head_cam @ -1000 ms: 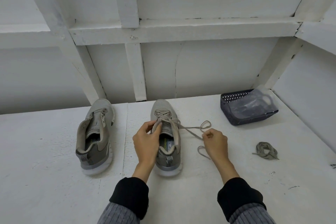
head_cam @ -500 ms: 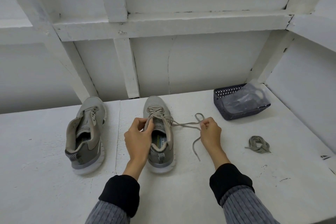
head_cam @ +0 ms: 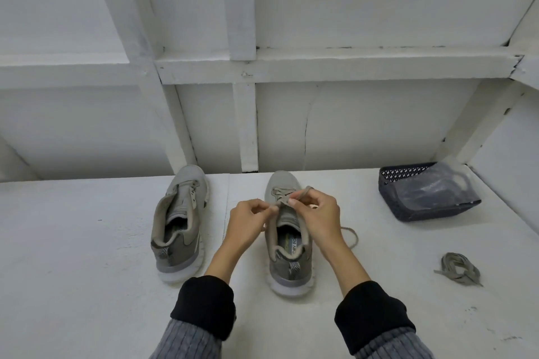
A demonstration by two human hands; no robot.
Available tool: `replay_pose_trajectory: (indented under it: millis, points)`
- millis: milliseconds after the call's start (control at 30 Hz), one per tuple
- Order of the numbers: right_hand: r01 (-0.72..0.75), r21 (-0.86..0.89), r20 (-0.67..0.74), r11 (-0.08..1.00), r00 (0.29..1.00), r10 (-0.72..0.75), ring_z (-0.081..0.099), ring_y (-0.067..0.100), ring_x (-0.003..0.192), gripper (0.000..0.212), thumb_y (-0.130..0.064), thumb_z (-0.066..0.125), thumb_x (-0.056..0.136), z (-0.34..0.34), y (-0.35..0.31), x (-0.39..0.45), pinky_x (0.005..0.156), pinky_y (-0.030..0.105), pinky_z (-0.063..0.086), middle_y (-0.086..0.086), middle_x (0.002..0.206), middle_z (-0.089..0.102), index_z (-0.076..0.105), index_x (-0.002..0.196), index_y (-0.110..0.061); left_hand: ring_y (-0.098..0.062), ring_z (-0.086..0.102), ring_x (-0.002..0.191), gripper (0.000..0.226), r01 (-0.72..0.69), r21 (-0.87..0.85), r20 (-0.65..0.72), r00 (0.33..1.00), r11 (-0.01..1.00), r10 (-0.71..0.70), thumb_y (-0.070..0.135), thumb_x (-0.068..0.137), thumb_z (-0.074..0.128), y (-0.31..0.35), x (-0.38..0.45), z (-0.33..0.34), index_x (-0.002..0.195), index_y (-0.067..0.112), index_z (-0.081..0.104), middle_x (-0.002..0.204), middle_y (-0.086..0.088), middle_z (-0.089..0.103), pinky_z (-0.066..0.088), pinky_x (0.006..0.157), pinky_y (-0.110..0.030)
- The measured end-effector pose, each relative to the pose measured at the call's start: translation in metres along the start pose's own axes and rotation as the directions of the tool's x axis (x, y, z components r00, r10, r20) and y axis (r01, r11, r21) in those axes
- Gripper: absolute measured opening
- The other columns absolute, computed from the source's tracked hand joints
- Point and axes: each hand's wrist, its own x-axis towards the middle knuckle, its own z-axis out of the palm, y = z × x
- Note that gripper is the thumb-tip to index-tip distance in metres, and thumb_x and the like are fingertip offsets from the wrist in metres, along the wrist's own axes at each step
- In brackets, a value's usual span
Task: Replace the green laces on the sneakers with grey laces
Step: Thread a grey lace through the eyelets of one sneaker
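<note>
Two hands are pinching one lace (head_cam: 287, 198) above the right sneaker (head_cam: 287, 230): left hand (head_cam: 250, 223), right hand (head_cam: 316, 217). Left of the grip, the other sneaker (head_cam: 180, 224) seems unlaced; a spare lace bundle (head_cam: 458, 268) is waiting on the bench (head_cam: 87, 271).

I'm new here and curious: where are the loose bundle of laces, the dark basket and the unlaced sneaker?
Loose bundle of laces (head_cam: 458, 269), head view, middle of the coil.
Dark basket (head_cam: 408, 207), head view, near wall.
Unlaced sneaker (head_cam: 191, 176), head view, toe.
</note>
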Motion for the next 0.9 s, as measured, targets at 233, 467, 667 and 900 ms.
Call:
replay_pose_trajectory:
  millis: [233,467,667,900]
  points:
    - [-0.007,-0.029,0.001,1.000,1.000,0.007,0.069,0.007,0.074,0.007,-0.010,0.079,0.075,0.016,0.013,0.005,0.072,0.022,0.055,-0.004,0.075,0.074,0.074,0.078,-0.014,-0.017,0.071,0.083,0.008,0.162,-0.252,0.202,0.973,0.954,-0.111,0.015,0.088,0.069,-0.002,0.006,-0.015,0.090,0.008,0.071,0.089,-0.008,0.075,0.056,0.075,-0.024]
    - [0.019,-0.063,-0.003,0.998,1.000,-0.020,0.066,0.000,0.073,0.008,-0.014,0.080,0.075,0.021,0.018,0.008,0.063,0.007,0.048,-0.006,0.076,0.072,0.073,0.077,-0.011,-0.024,0.071,0.095,0.020,0.202,-0.261,0.302,0.946,0.944,-0.119,0.018,0.088,0.070,-0.009,0.015,-0.021,0.101,0.002,0.071,0.102,-0.015,0.074,0.056,0.088,-0.030]
    - [0.059,-0.131,0.031,0.990,0.998,-0.055,0.058,-0.014,0.076,0.013,-0.014,0.079,0.076,0.021,0.013,0.006,0.064,0.001,0.041,0.006,0.087,0.067,0.071,0.074,-0.023,-0.021,0.071,0.092,0.027,0.196,-0.277,0.313,0.944,0.941,-0.104,0.019,0.087,0.072,-0.009,0.017,-0.021,0.104,-0.002,0.070,0.101,-0.015,0.074,0.056,0.081,-0.026]
    - [0.162,-0.313,0.121,0.936,0.984,-0.130,0.049,0.000,0.068,0.041,-0.017,0.078,0.078,0.020,0.007,0.008,0.059,0.003,0.039,-0.006,0.084,0.043,0.050,0.059,-0.040,-0.019,0.071,0.085,0.020,0.141,-0.290,0.284,0.957,0.947,-0.055,0.021,0.093,0.065,-0.012,0.016,-0.021,0.096,0.003,0.072,0.094,-0.011,0.074,0.055,0.075,-0.025]
